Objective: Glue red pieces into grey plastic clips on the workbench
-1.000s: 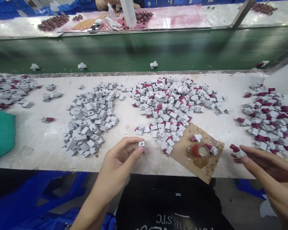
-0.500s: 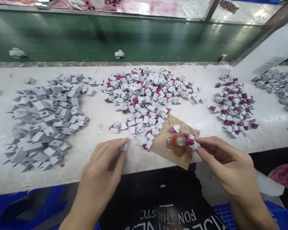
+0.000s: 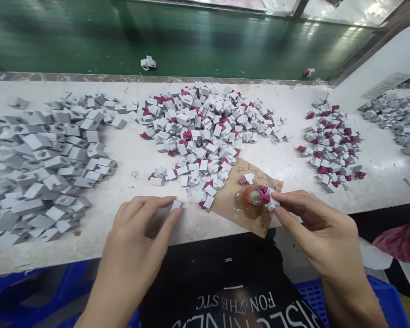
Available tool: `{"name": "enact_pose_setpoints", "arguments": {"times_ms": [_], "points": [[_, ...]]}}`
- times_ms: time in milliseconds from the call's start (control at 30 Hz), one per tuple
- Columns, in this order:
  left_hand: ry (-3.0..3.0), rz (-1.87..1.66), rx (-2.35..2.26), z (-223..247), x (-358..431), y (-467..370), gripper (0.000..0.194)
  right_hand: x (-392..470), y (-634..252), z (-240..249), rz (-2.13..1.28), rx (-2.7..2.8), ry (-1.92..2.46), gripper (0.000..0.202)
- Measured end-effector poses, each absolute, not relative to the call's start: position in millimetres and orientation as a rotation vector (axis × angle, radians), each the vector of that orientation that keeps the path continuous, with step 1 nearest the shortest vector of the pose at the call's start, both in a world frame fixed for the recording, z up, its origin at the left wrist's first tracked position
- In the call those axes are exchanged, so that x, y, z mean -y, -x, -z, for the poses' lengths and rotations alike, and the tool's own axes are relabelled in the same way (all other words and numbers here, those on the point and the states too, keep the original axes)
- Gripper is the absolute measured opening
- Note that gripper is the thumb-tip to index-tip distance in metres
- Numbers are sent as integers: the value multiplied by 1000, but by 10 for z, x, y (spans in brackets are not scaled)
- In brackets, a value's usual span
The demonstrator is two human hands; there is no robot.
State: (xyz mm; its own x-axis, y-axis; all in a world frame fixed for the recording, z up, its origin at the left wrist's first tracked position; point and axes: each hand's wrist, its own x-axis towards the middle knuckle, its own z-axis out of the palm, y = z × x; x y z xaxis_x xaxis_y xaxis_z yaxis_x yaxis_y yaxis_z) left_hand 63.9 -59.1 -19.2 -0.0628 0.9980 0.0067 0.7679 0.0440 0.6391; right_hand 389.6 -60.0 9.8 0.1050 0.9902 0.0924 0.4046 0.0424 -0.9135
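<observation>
My left hand (image 3: 136, 241) pinches a small light-grey plastic block (image 3: 176, 206) between thumb and index finger, low over the white table. In the fingertips of my right hand (image 3: 314, 232) is a grey-and-maroon plastic part (image 3: 269, 198). Its maroon end points left, at the edge of a small round red-rimmed cup (image 3: 252, 196); whether they touch, I cannot tell. The cup stands in a wet brown stain on a piece of brown cardboard (image 3: 227, 202). Another grey-and-maroon part (image 3: 247, 178) lies on the cardboard behind the cup.
Plain grey blocks (image 3: 48, 168) form a heap at the left. Mixed grey and maroon parts (image 3: 198, 123) are piled in the middle, with a smaller pile (image 3: 333, 141) at the right. Behind the table (image 3: 123, 200) runs a green belt (image 3: 89, 41). A white bottle-like object (image 3: 376, 68) leans at the back right.
The camera view has shifted slightly, so the piles appear further left and higher. My left thumb and index finger show more of the block. My right hand stays beside the cup.
</observation>
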Motion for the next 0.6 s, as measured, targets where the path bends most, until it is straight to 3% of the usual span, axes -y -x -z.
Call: {"name": "enact_pose_setpoints", "arguments": {"times_ms": [233,400,600], "points": [[-1455,-827,-1728,137,570,-778,28,604,-3888,-112,-834,1428,1507,22],[-1190,-912,-1666,103,547,-926,38,597,-3896,-94,-857,1412,1509,22],[-1226,-919,-1589,83,496,-1069,28,602,-3912,-64,-885,1440,1513,21]]}}
